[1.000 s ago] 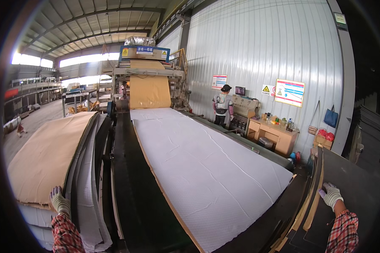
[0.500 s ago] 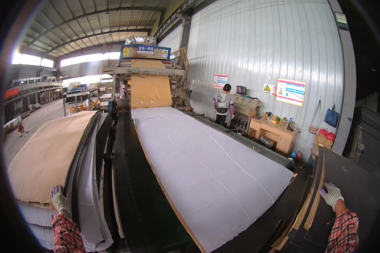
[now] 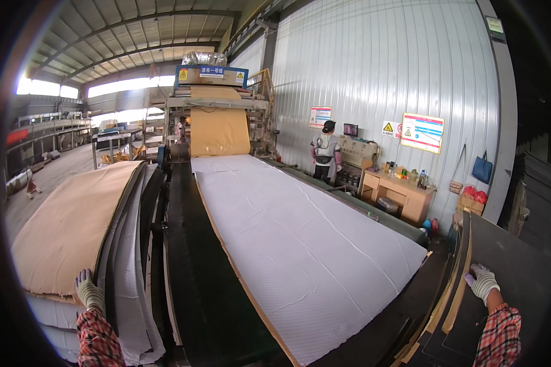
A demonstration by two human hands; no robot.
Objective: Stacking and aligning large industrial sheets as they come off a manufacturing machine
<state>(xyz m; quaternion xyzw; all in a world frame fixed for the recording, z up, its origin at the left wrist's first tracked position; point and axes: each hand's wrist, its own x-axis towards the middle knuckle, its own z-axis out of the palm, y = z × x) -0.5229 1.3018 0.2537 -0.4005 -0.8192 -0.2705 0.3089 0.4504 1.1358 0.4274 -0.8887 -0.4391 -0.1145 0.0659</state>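
Head view: hands barely changed since a second ago; the white sheet [image 3: 287, 244] on the line has crept toward the camera, and the person by the wall [image 3: 325, 150] has shifted a little left.

Left hand [image 3: 89, 290], gloved, forearm up from the lower edge, fingers flat and closed together on the near edge of the tan board stack [image 3: 73, 220]. Pressing on it; whether it grips the edge I can't tell.

Right hand [image 3: 482, 282], gloved, arm out to the right, fingers curled over the top edge of the dark panel [image 3: 508, 263] leaning at the far right, just beside thin brown boards [image 3: 456, 287] standing on edge.

Edges and room: the sheet's near corner ends short of the brown boards. A black conveyor strip [image 3: 189, 263] runs between the tan stack and the sheet, with open room between the hands.

Around: yellow-brown machine [image 3: 217, 116] at the far end of the line, a wooden desk [image 3: 401, 192] against the corrugated wall [image 3: 373, 79], a blue bag [image 3: 481, 169] hanging on it.
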